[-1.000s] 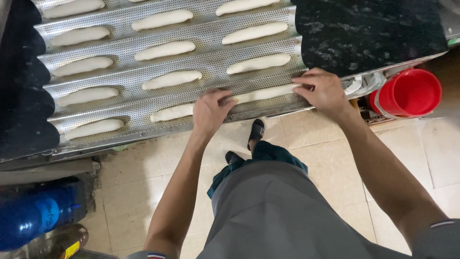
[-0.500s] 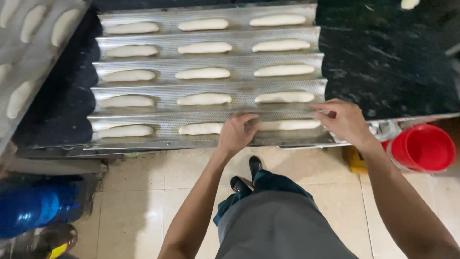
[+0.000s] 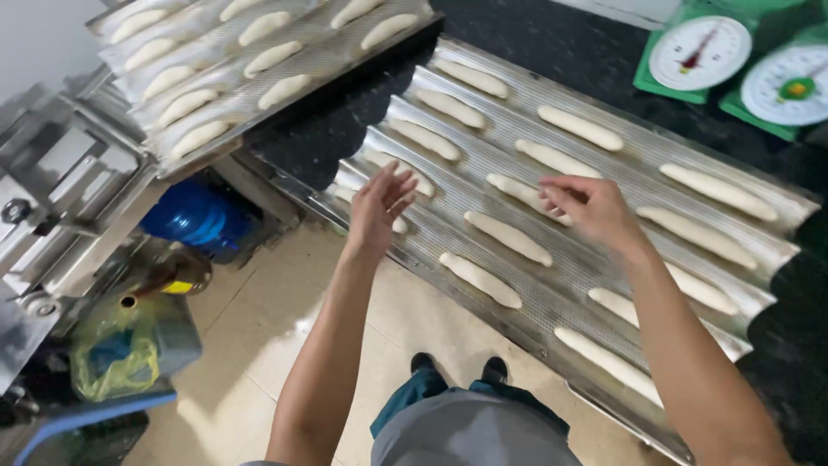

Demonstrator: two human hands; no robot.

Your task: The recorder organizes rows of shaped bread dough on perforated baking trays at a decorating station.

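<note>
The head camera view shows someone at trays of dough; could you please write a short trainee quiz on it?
1. True or false: the right hand rests flat on the floor.
2. What lies in the channels of the perforated tray?
3. The left hand is: A) open, fingers spread; B) closed on a scale; C) out of view.

Key: 1 false, it is over a dough piece; 2 long dough pieces; 3 A.

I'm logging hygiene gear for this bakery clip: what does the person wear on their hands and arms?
Nothing shows on them. The left hand and right hand are bare, with no gloves and no visible rings, watch or bracelets. Both forearms are uncovered up to the frame's bottom edge, and no sleeve appears in view. Lower down the person wears a grey garment and dark shoes.
</note>
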